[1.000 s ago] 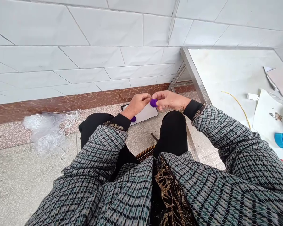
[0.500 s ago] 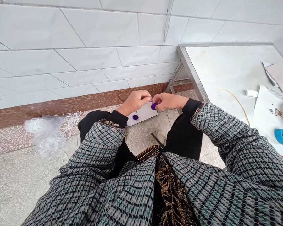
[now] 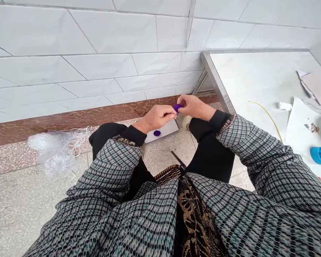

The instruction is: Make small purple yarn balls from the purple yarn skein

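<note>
Between the fingers of my right hand [image 3: 194, 106] is a small, fuzzy-looking purple piece [image 3: 177, 107], held in a pinch. My left hand [image 3: 160, 116] is closed too, thumb and index fingertips pressed together at the lower edge of that piece; the thin end between them is mostly hidden. Below my left hand, a flat purple disc [image 3: 157, 133] rests on a white board [image 3: 166, 131], which lies low between my knees. Whether any stem joins the disc cannot be made out now.
White yarn in a clear bag [image 3: 55, 150] lies on the floor to the left. On the right stands a metal-edged white table [image 3: 246, 78] bearing a yellow strip [image 3: 267, 114], a blue ring-shaped item [image 3: 320, 156] and paper. A tiled wall [image 3: 109, 34] rises ahead.
My right hand has moved up and slightly right with the purple piece. My left hand has shifted slightly right. The strand seen between them is hidden now. My right knee has moved outward.
</note>
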{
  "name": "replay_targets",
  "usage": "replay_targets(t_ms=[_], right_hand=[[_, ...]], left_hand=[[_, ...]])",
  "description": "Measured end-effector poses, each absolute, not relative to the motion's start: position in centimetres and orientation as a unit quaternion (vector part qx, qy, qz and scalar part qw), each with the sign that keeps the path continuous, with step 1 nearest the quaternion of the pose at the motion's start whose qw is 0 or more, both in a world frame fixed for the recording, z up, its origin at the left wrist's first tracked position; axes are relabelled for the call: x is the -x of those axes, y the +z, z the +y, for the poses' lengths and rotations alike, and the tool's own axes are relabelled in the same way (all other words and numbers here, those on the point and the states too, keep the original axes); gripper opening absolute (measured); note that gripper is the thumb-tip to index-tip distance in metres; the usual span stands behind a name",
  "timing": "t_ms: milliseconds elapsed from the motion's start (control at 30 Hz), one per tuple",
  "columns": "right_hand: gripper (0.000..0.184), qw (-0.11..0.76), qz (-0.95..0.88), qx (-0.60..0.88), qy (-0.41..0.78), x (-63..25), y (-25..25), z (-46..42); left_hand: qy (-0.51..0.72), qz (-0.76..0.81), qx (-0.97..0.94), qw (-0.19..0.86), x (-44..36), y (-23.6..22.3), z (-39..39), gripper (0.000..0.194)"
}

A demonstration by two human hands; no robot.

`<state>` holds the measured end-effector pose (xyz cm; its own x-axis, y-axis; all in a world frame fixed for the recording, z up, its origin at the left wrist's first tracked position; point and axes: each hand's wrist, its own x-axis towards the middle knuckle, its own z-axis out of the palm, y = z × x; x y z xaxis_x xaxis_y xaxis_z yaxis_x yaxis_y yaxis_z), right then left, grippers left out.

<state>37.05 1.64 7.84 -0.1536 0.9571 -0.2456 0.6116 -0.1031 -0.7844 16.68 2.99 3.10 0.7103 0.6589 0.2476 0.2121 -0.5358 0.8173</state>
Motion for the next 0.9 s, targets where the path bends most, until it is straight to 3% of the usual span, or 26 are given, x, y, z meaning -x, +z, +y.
replay_targets(t_ms=[100, 167, 267, 367, 500, 633, 767, 900], right_hand=[[0.029, 0.089, -0.66, 0.579, 0.471, -37.2, 8.9, 1.0], [0.025, 0.079, -0.623, 0.522, 0.578, -37.2, 9.5, 0.6], [0.022, 0.19, -0.561, 0.419, 0.688, -37.4, 9.8, 0.6], [0.026, 0.311, -0.5, 0.362, 0.723, -37.6, 9.8, 0.9], [0.037, 0.406, -0.446, 0.377, 0.703, -37.7, 10.1, 1.5], [0.037, 0.441, -0.444, 0.428, 0.651, -37.9, 10.7, 2.3], [0.029, 0.39, -0.541, 0.492, 0.56, -39.0, 11.3, 3.0], [0.028, 0.202, -0.683, 0.503, 0.49, -39.9, 12.9, 2.6]], left_hand=[[0.317, 0.305, -0.817, 0.372, -16.2, 3.7, 3.1, 0.024], [0.335, 0.35, -0.796, 0.363, -15.9, 3.6, 3.6, 0.023], [0.326, 0.385, -0.772, 0.386, -15.6, 3.1, 4.1, 0.025], [0.31, 0.368, -0.768, 0.422, -15.9, 2.9, 4.0, 0.026], [0.295, 0.323, -0.788, 0.433, -16.3, 3.5, 3.6, 0.028], [0.269, 0.262, -0.822, 0.427, -16.5, 4.9, 3.1, 0.028], [0.267, 0.222, -0.848, 0.399, -17.0, 6.8, 2.2, 0.026], [0.347, 0.267, -0.83, 0.346, -17.3, 8.4, 2.2, 0.022]])
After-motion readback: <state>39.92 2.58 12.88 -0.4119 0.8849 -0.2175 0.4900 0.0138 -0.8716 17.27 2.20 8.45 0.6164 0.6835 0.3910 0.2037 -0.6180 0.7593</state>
